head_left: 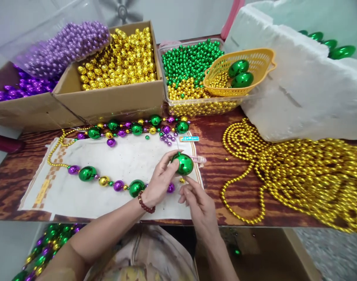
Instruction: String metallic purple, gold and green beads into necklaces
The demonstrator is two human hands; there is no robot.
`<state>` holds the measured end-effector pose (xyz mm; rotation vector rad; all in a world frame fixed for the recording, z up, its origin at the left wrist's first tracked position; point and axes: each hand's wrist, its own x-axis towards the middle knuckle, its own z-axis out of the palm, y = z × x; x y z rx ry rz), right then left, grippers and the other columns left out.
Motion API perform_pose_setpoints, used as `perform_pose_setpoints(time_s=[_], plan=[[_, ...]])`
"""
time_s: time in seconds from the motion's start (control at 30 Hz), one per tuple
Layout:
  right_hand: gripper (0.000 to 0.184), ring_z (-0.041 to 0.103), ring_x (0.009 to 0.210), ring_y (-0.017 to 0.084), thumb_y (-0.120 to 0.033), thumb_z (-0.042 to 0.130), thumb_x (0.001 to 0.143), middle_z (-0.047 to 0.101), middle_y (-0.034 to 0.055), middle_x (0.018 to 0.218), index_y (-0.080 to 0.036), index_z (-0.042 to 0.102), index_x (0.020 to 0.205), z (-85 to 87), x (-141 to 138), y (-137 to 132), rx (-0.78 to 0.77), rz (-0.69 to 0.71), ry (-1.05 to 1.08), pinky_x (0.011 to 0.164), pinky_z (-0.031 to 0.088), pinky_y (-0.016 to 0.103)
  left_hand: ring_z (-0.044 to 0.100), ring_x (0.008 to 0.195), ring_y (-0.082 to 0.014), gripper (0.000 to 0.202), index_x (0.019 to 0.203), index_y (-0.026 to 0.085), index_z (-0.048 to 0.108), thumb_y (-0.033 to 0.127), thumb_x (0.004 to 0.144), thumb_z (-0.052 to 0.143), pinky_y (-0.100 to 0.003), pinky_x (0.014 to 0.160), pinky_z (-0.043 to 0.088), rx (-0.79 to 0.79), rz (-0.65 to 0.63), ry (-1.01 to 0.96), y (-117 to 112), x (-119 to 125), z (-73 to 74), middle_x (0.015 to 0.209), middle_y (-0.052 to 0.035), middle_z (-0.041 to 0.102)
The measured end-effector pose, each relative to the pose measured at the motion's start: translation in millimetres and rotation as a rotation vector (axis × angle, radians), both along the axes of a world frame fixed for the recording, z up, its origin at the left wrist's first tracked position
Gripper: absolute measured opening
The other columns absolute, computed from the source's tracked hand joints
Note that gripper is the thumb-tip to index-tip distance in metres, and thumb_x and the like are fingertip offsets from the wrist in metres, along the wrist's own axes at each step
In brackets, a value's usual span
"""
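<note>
My left hand [161, 179], with a beaded bracelet at the wrist, grips a large shiny green bead [184, 164] between thumb and fingers. Just below that bead, my right hand [200, 205] has its thumb and index finger pinched together. What they pinch is too fine to make out. A small gold bead [182, 180] sits by those fingertips. Along the white cloth [105, 203] runs a strand of purple, green and gold beads, including a large green bead [87, 173]; it passes behind my left hand. A gold bead chain [51, 154] joins its left end.
Behind stand a cardboard box [116, 97] of gold beads, a clear tub [202, 105] of green and gold beads, and a yellow basket [254, 80]. Finished-looking gold chains [307, 179] lie at right before a white foam box [284, 89]. Loose purple beads [168, 138] rest on the cloth.
</note>
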<state>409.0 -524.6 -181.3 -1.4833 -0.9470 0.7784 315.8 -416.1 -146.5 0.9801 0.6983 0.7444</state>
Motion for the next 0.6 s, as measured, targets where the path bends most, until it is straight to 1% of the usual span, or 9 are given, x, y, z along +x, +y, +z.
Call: perform_pose_setpoints(time_s=[0.07, 0.13, 0.2, 0.27, 0.3, 0.37, 0.43, 0.5, 0.6], plan=[[0.021, 0.066, 0.060, 0.013, -0.030, 0.056, 0.095, 0.072, 0.0021, 0.080, -0.020, 0.067, 0.110, -2.7, 4, -1, -0.028, -0.055, 0.062, 0.055, 0.048, 0.024, 0.059, 0.108, -0.0185, 0.040, 0.126, 0.024, 0.059, 0.046, 0.092, 0.060, -0.030, 0.093, 0.048, 0.097, -0.041, 0.080, 1, -1, 0.5, 0.127, -0.0067, 0.061], [0.017, 0.067, 0.058, 0.014, -0.034, 0.061, 0.092, 0.073, 0.0037, 0.079, -0.019, 0.069, 0.095, -6.5, 7, 0, -0.055, -0.135, 0.150, 0.053, 0.047, 0.024, 0.060, 0.106, -0.0185, 0.042, 0.129, 0.022, 0.058, 0.043, 0.093, 0.058, -0.030, 0.094, 0.047, 0.193, -0.145, 0.167, 3, -3, 2.2, 0.123, -0.0074, 0.064], [0.018, 0.065, 0.054, 0.014, -0.036, 0.066, 0.087, 0.074, 0.0041, 0.075, -0.018, 0.068, 0.087, -10.3, 10, 3, -0.072, -0.187, 0.255, 0.051, 0.045, 0.023, 0.062, 0.103, -0.0191, 0.042, 0.130, 0.020, 0.057, 0.042, 0.095, 0.055, -0.031, 0.092, 0.048, 0.287, -0.273, 0.247, 13, -7, 3.5, 0.119, -0.0082, 0.066], [0.019, 0.064, 0.051, 0.014, -0.036, 0.071, 0.082, 0.073, 0.0041, 0.070, -0.017, 0.069, 0.083, -13.2, 13, 5, -0.074, -0.233, 0.355, 0.049, 0.043, 0.022, 0.063, 0.103, -0.0200, 0.036, 0.123, 0.018, 0.062, 0.040, 0.096, 0.053, -0.032, 0.092, 0.048, 0.426, -0.340, 0.348, 33, -12, 2.8, 0.115, -0.0087, 0.069], [0.020, 0.063, 0.049, 0.014, -0.036, 0.073, 0.079, 0.073, 0.0043, 0.069, -0.017, 0.069, 0.082, -14.2, 14, 7, -0.073, -0.255, 0.401, 0.048, 0.042, 0.022, 0.064, 0.102, -0.0205, 0.032, 0.117, 0.017, 0.065, 0.037, 0.096, 0.052, -0.033, 0.093, 0.048, 0.524, -0.330, 0.425, 47, -14, 1.2, 0.113, -0.0089, 0.069], [0.022, 0.061, 0.047, 0.012, -0.036, 0.077, 0.074, 0.072, 0.0043, 0.066, -0.016, 0.070, 0.079, -15.1, 16, 9, -0.068, -0.301, 0.486, 0.047, 0.040, 0.021, 0.063, 0.102, -0.0216, 0.024, 0.107, 0.016, 0.067, 0.029, 0.096, 0.051, -0.034, 0.094, 0.047, 0.759, -0.238, 0.640, 79, -17, -4.2, 0.110, -0.0095, 0.070], [0.023, 0.058, 0.046, 0.010, -0.035, 0.081, 0.069, 0.071, 0.0033, 0.064, -0.016, 0.070, 0.076, -15.1, 17, 11, -0.057, -0.337, 0.578, 0.045, 0.038, 0.019, 0.062, 0.102, -0.0228, 0.022, 0.107, 0.016, 0.066, 0.020, 0.096, 0.048, -0.035, 0.091, 0.046, 0.988, -0.161, 0.892, 110, -17, -12.2, 0.110, -0.0103, 0.067], [0.025, 0.056, 0.046, 0.009, -0.034, 0.084, 0.065, 0.068, 0.0015, 0.063, -0.016, 0.070, 0.073, -15.3, 18, 13, -0.047, -0.357, 0.678, 0.044, 0.037, 0.018, 0.061, 0.100, -0.0228, 0.026, 0.113, 0.018, 0.064, 0.017, 0.095, 0.045, -0.034, 0.085, 0.047, 1.160, -0.207, 1.083, 131, -13, -21.0, 0.116, -0.0103, 0.063], [0.026, 0.054, 0.046, 0.007, -0.033, 0.087, 0.060, 0.066, -0.0005, 0.063, -0.016, 0.070, 0.071, -16.8, 17, 13, -0.047, -0.371, 0.803, 0.042, 0.034, 0.016, 0.060, 0.096, -0.0221, 0.026, 0.113, 0.020, 0.062, 0.018, 0.096, 0.042, -0.031, 0.076, 0.046, 1.312, -0.325, 1.258, 144, -5, -32.0, 0.118, -0.0101, 0.060]])
